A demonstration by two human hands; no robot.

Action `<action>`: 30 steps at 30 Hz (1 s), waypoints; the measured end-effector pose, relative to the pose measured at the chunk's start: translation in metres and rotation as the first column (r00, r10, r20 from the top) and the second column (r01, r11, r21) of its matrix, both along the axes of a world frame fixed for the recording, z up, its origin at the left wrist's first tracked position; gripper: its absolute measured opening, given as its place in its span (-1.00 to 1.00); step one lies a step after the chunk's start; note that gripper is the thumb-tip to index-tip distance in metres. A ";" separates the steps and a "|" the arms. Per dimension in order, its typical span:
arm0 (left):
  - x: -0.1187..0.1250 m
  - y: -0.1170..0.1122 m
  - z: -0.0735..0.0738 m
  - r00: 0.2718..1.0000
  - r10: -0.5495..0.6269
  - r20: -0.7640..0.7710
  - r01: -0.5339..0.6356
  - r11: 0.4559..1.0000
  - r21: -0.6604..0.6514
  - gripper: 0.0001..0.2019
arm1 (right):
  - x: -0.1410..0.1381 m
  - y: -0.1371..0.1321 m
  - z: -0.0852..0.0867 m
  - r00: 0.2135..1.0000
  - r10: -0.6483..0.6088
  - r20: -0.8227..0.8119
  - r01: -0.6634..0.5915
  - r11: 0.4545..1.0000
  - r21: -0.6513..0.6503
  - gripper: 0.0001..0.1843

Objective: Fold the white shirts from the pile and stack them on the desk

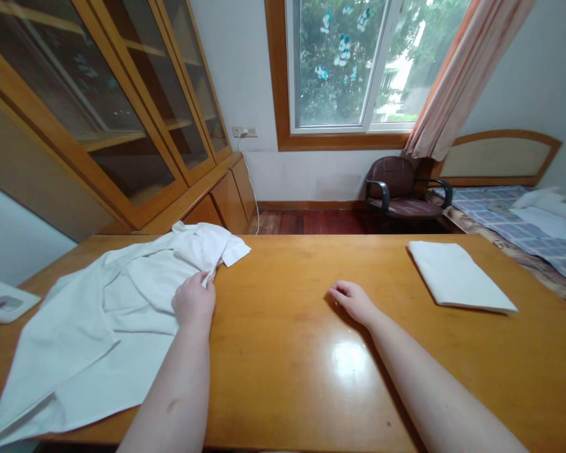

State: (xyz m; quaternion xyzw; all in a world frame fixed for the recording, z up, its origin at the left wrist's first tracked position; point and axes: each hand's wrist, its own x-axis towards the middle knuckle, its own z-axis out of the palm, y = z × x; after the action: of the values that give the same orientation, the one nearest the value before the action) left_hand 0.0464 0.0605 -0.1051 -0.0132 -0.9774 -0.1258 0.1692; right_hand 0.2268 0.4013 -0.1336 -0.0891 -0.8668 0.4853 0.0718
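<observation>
A large white cloth point(141, 283) lies crumpled over the left part of the wooden table, bunched up at its far end. My left hand point(194, 302) is closed on its right edge, with a bit of fabric pinched between thumb and fingers. Towards the middle, my right hand point(353, 301) rests on the tabletop with the fingers curled in and nothing visible in them. Farther right sits a neatly folded white cloth point(460, 275), flat and apart from my right hand.
The wooden table point(273, 352) spans the view. A white plastic object point(7, 299) stands at its left edge. Beyond are a glass-door cabinet point(136, 126), a window point(339, 63), a brown armchair point(396, 189) and a bed point(523, 214) at right.
</observation>
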 end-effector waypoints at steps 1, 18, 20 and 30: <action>-0.002 -0.002 -0.001 0.999 0.000 0.049 -0.001 1.000 0.005 -0.65 | 0.000 0.000 0.000 1.000 0.000 0.002 0.000 1.000 0.006 -0.69; -0.007 -0.004 -0.004 0.892 0.152 -0.425 0.059 0.895 0.443 -0.73 | 0.000 -0.001 0.003 1.000 -0.003 0.014 0.003 1.000 0.021 -0.69; -0.002 -0.003 -0.003 0.859 0.139 -0.492 0.085 0.911 0.404 -0.77 | 0.000 -0.001 0.003 1.000 -0.003 0.012 0.002 1.000 0.022 -0.69; 0.019 -0.004 0.004 0.848 -0.311 -0.429 0.438 0.867 0.238 -0.90 | 0.000 -0.001 0.003 1.000 -0.002 0.014 0.002 1.000 0.021 -0.69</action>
State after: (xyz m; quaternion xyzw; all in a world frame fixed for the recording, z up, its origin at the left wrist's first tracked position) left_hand 0.0650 0.0563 -0.1006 -0.2018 -0.8695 -0.3123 0.3252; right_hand 0.2268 0.4000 -0.1301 -0.0927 -0.8724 0.4753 0.0670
